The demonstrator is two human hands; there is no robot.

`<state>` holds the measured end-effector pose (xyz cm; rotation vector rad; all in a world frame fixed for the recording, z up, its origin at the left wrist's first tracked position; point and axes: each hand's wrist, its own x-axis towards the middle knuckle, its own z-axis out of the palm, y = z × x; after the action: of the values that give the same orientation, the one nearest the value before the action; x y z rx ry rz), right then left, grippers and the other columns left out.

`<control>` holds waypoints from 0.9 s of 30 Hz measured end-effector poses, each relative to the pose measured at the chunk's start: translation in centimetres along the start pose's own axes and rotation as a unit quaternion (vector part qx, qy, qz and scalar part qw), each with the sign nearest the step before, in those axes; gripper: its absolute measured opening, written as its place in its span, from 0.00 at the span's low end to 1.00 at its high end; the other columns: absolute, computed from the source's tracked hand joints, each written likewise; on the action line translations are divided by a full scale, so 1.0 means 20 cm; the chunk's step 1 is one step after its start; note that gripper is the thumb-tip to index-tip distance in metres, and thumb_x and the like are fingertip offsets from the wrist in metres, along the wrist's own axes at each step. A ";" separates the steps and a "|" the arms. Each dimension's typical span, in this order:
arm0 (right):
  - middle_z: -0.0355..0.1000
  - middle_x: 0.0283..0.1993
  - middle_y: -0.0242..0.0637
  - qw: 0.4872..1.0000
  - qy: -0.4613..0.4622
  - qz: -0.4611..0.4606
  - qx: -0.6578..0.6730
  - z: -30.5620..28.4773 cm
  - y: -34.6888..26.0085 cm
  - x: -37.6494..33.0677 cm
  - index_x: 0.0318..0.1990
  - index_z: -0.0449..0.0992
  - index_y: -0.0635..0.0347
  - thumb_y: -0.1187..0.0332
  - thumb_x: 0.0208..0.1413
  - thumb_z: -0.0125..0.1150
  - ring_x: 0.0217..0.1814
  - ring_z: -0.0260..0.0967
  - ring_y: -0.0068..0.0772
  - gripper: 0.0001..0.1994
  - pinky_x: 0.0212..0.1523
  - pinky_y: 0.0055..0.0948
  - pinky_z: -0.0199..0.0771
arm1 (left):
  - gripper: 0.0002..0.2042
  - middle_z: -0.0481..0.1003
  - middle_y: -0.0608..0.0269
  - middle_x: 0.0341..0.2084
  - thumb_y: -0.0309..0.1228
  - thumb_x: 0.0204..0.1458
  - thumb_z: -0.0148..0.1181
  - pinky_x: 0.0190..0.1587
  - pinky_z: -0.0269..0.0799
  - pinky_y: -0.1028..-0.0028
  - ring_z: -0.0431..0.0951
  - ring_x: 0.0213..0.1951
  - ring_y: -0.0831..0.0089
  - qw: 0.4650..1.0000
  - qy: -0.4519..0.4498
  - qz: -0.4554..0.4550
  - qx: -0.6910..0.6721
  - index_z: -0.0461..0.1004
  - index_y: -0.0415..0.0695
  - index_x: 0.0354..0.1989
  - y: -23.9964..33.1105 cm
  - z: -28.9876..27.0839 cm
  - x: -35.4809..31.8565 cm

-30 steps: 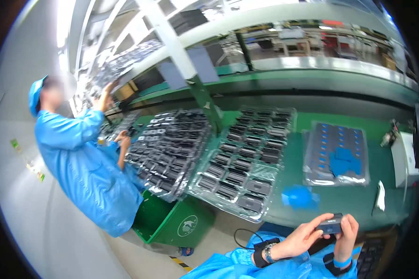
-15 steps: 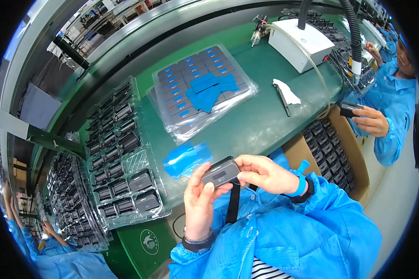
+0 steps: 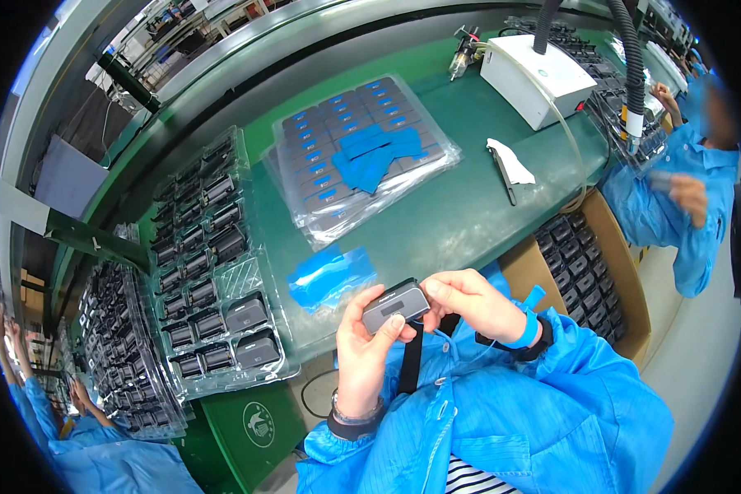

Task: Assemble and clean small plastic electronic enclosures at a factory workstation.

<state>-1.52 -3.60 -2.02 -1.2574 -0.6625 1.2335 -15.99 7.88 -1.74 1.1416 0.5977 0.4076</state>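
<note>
A small dark grey rectangular electronic device [image 3: 396, 306] with a dark window on its face is held in front of my chest. My left hand [image 3: 367, 342] grips it from the left, thumb across the lower part of its face. At the device's right end, the bent fingers of my right hand [image 3: 461, 300] pinch its edge; the fingertips are partly hidden. Just beyond my left hand, blue film pieces [image 3: 331, 280] lie on the green bench. A clear tray [image 3: 284, 333] to the left holds black housings [image 3: 202, 295] and two grey covers [image 3: 247, 314].
Stacked clear trays of grey parts [image 3: 325, 136] carry blue strips [image 3: 377, 156]. Behind stand a white box machine [image 3: 535, 78] and a black hose [image 3: 631, 74]. A knife-like tool with white wrapping [image 3: 510, 169] lies nearby. Right: a carton [image 3: 634, 317] of black parts and a co-worker [image 3: 675, 189].
The device has shifted slightly and my left thumb now covers the lower part of its face. My right thumb has moved off the face to the end. The co-worker's hand moved, blurred.
</note>
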 end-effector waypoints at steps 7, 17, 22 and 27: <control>0.71 0.28 0.33 0.997 0.031 0.009 0.077 0.04 -0.04 0.00 0.37 0.71 0.65 0.54 0.63 0.42 0.30 0.69 0.21 0.20 0.36 0.20 0.71 | 0.22 0.73 0.55 0.35 0.22 0.49 0.57 0.35 0.73 0.76 0.76 0.29 0.74 0.997 -0.017 -0.020 -0.069 0.60 0.34 0.53 -0.01 -0.02 0.00; 0.65 0.18 0.26 0.994 0.087 -0.011 -0.071 0.07 0.05 0.04 0.33 0.69 0.63 0.68 0.58 0.52 0.17 0.58 0.12 0.07 0.17 0.17 0.55 | 0.21 0.72 0.58 0.36 0.22 0.52 0.55 0.37 0.72 0.77 0.75 0.30 0.76 0.999 0.009 0.019 -0.032 0.58 0.37 0.54 -0.04 0.02 -0.04; 0.64 0.24 0.26 0.997 0.063 -0.033 -0.015 0.09 0.04 0.00 0.36 0.68 0.64 0.74 0.56 0.52 0.25 0.57 0.10 0.04 0.22 0.14 0.57 | 0.20 0.72 0.54 0.40 0.28 0.54 0.53 0.37 0.73 0.74 0.75 0.30 0.73 0.999 -0.003 0.009 -0.041 0.59 0.36 0.54 -0.04 -0.02 -0.03; 0.63 0.23 0.25 0.998 0.060 -0.007 0.023 0.04 0.03 0.03 0.35 0.68 0.64 0.72 0.56 0.53 0.24 0.57 0.10 0.04 0.23 0.15 0.57 | 0.20 0.70 0.50 0.46 0.35 0.60 0.43 0.40 0.75 0.70 0.77 0.37 0.65 0.990 -0.077 -0.039 -0.114 0.59 0.35 0.57 0.00 -0.08 0.01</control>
<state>-2.24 -2.77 -2.46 -1.2765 -0.5523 1.1460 -16.86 9.17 -2.29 0.9178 0.4464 0.3089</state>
